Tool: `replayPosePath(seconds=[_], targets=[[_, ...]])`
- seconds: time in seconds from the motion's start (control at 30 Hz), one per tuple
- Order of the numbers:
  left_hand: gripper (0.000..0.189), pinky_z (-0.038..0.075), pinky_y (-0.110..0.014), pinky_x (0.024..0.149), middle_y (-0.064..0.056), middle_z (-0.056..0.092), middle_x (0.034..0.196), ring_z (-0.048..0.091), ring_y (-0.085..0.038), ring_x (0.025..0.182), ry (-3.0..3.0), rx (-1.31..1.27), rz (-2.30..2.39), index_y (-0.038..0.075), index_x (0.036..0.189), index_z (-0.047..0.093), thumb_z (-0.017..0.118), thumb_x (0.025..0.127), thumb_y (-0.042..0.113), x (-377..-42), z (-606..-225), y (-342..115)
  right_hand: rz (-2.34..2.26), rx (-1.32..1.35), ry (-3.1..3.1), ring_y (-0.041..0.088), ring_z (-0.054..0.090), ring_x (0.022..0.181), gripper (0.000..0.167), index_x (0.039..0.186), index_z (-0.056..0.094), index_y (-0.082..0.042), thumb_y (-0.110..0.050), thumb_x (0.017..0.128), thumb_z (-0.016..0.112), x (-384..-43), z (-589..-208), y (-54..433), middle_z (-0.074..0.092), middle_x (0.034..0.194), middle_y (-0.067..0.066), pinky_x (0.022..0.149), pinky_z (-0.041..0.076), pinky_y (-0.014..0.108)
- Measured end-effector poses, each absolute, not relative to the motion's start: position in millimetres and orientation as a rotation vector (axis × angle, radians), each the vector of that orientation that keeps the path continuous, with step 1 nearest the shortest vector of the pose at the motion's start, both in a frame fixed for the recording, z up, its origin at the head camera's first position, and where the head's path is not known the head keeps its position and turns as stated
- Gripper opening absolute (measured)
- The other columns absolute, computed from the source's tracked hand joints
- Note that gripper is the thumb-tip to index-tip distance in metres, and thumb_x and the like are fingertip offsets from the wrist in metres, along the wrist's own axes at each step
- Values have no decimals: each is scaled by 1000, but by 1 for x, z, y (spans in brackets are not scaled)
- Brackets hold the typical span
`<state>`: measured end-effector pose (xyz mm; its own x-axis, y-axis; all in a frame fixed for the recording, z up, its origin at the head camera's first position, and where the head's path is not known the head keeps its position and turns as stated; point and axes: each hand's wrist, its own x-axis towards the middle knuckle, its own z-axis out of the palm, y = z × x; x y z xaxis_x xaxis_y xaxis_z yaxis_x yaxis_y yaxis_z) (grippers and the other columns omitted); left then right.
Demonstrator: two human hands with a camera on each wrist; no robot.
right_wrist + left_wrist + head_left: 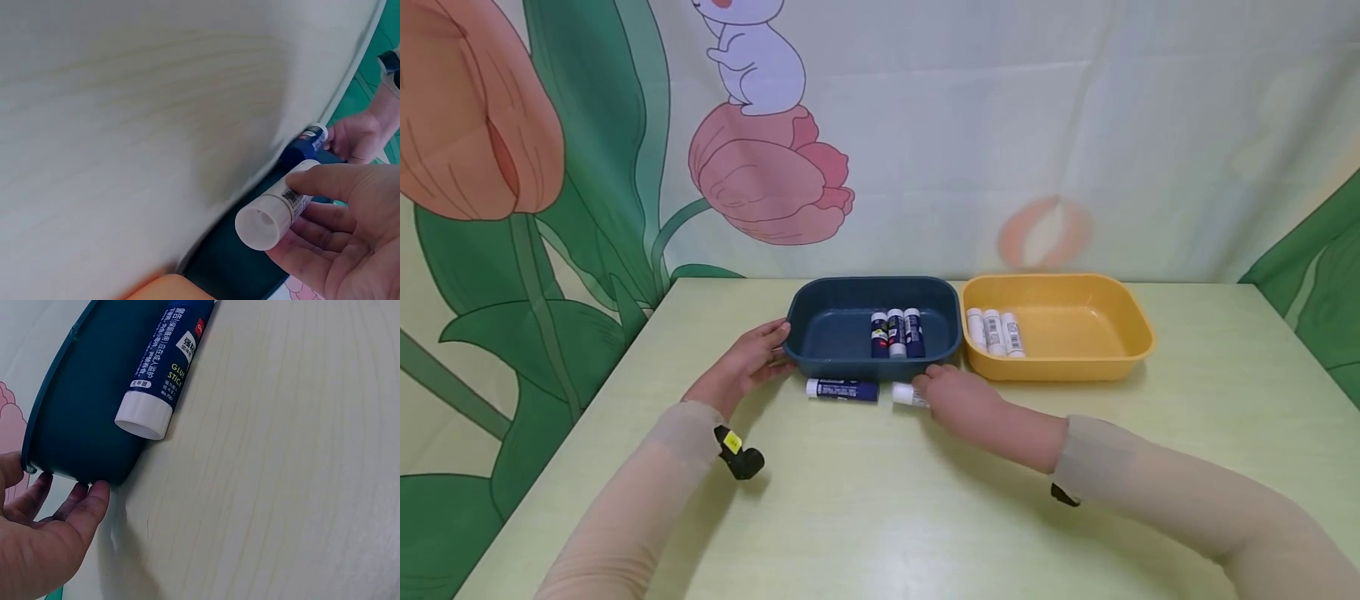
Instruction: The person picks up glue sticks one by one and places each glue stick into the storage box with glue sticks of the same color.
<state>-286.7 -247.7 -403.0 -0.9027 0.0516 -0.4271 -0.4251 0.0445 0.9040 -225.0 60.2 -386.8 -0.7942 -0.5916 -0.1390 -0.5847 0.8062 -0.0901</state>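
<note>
With its thumb and fingers, my right hand (962, 400) grips a white glue stick (270, 215) in front of the bins. The stick's round end faces the right wrist camera. My left hand (748, 362) holds the left end of the blue bin (820, 367), its fingertips at the rim and end wall. A dark blue glue stick (842, 390) with a white cap lies along the blue bin's front wall. Inside that bin, several blue glue sticks (897, 333) lie side by side toward the right. White glue sticks (993, 333) lie at the left inside the yellow bin (1075, 369).
The two bins stand side by side near the back edge of the pale wood-grain table (865, 508). Behind them hangs a curtain (925, 167) printed with tulips and a white animal.
</note>
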Motion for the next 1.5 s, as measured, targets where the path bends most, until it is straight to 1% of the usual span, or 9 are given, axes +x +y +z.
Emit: replayPosePath(seconds=[0.17,0.33,0.4,0.5,0.7,0.8,1.0,1.2,1.5], targets=[[57,32,-44,127,-19,28,168,36,-28,149,1983,-381,1922,14,165,17,33,113,30,-286,-403,-248,-160,-906,2827,26,61,96,32,126,66,-2,-6,94,71,-220,-381,66,70,114,14,92,59,38],[58,32,-45,127,-19,27,168,35,-29,150,1977,-363,1931,13,165,17,33,113,30,-286,-404,-248,-244,-882,2822,23,62,97,38,129,66,-1,-6,92,73,-214,-380,81,71,119,14,92,59,38],[57,32,-45,127,-19,28,167,35,-29,151,1978,-363,1934,12,165,18,33,113,29,-286,-404,-248,-294,-872,2820,21,62,95,38,129,66,-1,-6,91,74,-212,-379,88,72,120,13,90,59,37],[57,31,-46,127,-20,27,168,33,-30,152,1978,-355,1936,12,165,17,33,113,29,-287,-404,-249,-374,-845,2812,18,61,89,37,126,67,0,-5,90,74,-209,-375,99,73,115,11,84,59,34],[57,31,-46,127,-20,28,167,34,-31,152,1986,-359,1929,12,165,18,33,113,28,-288,-404,-250,-523,-759,2773,14,57,78,32,119,69,-1,-7,88,75,-205,-364,123,72,98,5,71,52,27],[57,32,-46,127,-20,28,167,35,-30,150,1993,-362,1929,12,165,18,33,113,28,-287,-404,-249,-585,-708,2750,15,57,80,30,118,68,-2,-7,88,73,-204,-357,134,71,97,5,71,50,26],[58,32,-46,127,-19,28,167,36,-29,150,2001,-356,1920,13,165,17,33,113,29,-287,-403,-249,-652,-634,2724,19,60,87,37,122,65,2,-10,88,75,-210,-350,157,71,101,10,78,55,30],[57,33,-44,126,-18,30,167,39,-27,147,2008,-375,1911,14,165,19,34,113,30,-287,-403,-247,-750,-584,2695,22,62,89,40,119,61,7,-11,86,76,-220,-339,180,69,105,18,74,59,30],[58,32,-44,127,-19,28,167,39,-27,147,1998,-375,1914,14,165,17,34,112,30,-287,-404,-248,-820,-462,2607,26,62,99,42,123,54,10,-12,91,72,-237,-323,197,64,114,22,74,60,29]])
